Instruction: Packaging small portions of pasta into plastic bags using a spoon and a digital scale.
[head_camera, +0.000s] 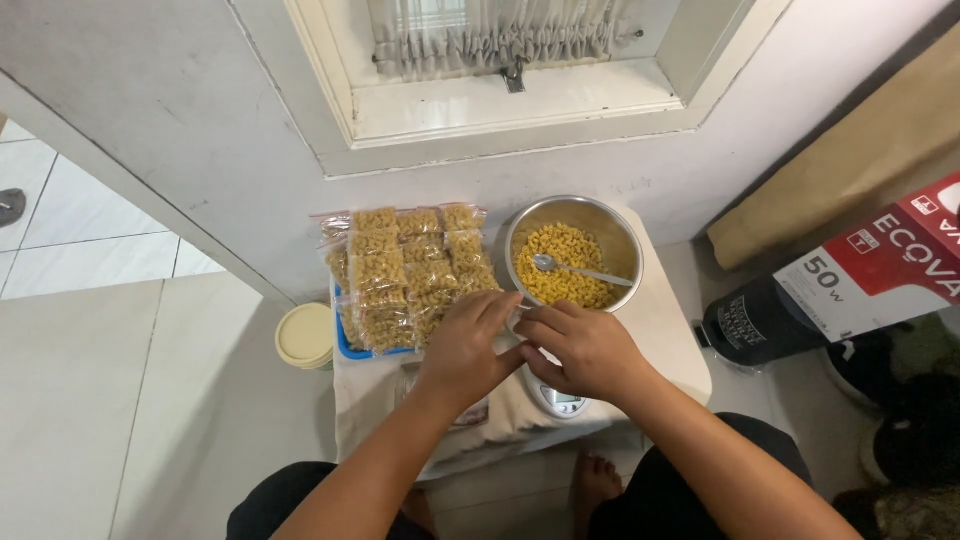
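My left hand (465, 345) and my right hand (585, 350) meet over a small white kitchen scale (560, 402), fingers bent together around something small that the hands hide. Just beyond them stands a steel bowl (620, 235) full of yellow macaroni (565, 262), with a metal spoon (575, 268) lying in it. To the left of the bowl, several clear bags packed with macaroni (410, 270) are stacked in rows on a blue tray (350, 348).
All this rests on a low white table (675, 345) against a white wall under a window. A cream round lid (306, 336) sits on the floor at the left. A black jar (755, 322) and a red-and-white box (880, 265) stand at the right.
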